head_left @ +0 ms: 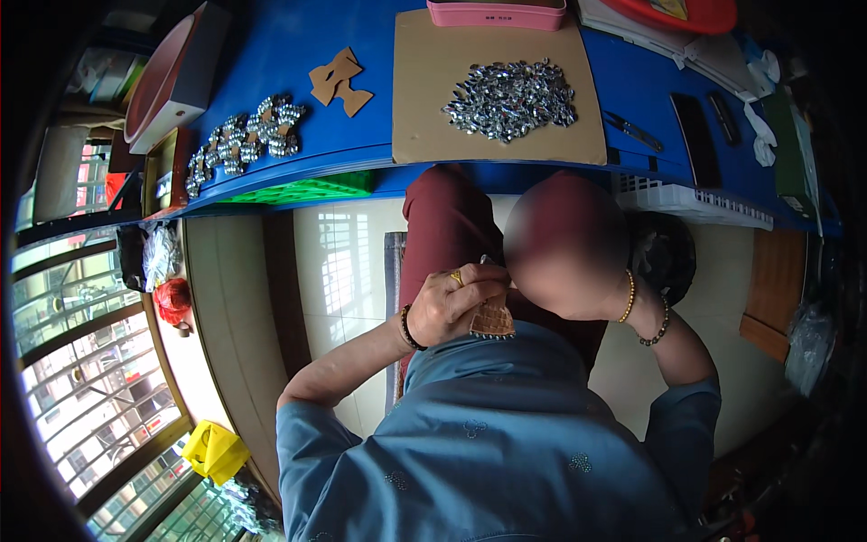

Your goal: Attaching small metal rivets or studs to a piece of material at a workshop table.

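Observation:
In front of my lap, my left hand (452, 307) pinches a brown cardboard piece (492, 320). Small shiny beads run along its lower edge, and thin lines cross its face. My right hand (591, 310) is close beside it on the right; a round blur covers its fingers, so I cannot see whether it holds anything. Ahead on the table, a heap of silvery faceted beads (510, 99) lies on a tan board (420, 113). To its left are bare brown cardboard cutouts (341, 81) and a row of bead-wrapped pieces (246, 135).
The blue table (361, 140) spans the far side. A pink box (497, 14) stands at the board's back edge. Tweezers (634, 132), a dark phone-like slab (694, 140) and a white basket (695, 200) are at the right. A dark bag (664, 257) sits beside my knee.

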The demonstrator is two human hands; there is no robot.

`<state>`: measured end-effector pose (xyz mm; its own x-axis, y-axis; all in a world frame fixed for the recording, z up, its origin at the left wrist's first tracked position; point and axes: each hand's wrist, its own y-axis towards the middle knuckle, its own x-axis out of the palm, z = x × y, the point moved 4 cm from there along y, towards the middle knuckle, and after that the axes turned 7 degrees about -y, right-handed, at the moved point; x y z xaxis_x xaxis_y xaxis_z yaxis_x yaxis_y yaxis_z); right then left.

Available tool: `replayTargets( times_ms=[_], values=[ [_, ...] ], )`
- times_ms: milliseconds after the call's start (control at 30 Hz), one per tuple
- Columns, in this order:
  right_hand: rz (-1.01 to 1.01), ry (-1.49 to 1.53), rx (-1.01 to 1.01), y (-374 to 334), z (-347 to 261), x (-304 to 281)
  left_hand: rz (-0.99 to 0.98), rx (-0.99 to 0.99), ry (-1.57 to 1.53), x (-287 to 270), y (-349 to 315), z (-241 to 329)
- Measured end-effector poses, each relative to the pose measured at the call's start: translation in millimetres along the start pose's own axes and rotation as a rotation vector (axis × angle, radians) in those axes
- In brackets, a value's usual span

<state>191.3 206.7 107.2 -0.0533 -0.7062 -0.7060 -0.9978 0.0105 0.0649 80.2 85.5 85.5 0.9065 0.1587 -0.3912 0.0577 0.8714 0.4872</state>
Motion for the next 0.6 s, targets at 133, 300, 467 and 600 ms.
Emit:
replayTargets(
  times_ms=[133, 300, 467, 600],
  values=[
    [0.009, 0.224, -0.029, -0.6, 13.4, 3.9, 0.039, -0.289, -0.22, 2.4, 3.8, -0.7],
    [-0.149, 0.451, 0.094, -7.7, 27.8, 21.8, 0.026, -1.007, -1.02, 15.5, -11.9, -20.6],
    [-0.224, 0.659, 0.247, -17.1, 30.7, 33.1, -0.026, -1.216, -1.232, 17.5, -13.3, -22.8],
    [-0.187, 0.776, 0.286, -23.1, 30.9, 37.7, 0.022, -1.252, -1.402, 22.6, -14.5, -22.8]
  ],
)
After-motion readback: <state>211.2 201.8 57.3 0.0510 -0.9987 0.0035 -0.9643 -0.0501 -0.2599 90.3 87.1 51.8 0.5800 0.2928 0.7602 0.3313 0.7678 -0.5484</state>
